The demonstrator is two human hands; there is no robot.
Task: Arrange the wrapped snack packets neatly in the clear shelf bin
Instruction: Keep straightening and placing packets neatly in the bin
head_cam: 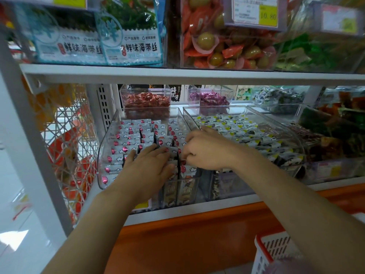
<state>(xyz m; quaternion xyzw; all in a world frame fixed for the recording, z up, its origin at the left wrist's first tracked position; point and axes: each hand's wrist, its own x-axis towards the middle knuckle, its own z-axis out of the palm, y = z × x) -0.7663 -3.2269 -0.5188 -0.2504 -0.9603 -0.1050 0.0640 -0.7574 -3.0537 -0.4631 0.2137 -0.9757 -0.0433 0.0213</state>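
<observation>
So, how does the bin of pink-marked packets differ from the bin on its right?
The left bin holds pink-marked packets standing in tight rows; the right bin holds yellow-marked packets lying looser. The left hand and right hand work in the left bin only. Both bins are clear plastic.

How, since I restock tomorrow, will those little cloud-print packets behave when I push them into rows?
Probably light: the packets are small. They stand on edge in rows, so likely topple without neighbours. Their glossy wrap may slide easily against the clear bin.
</observation>
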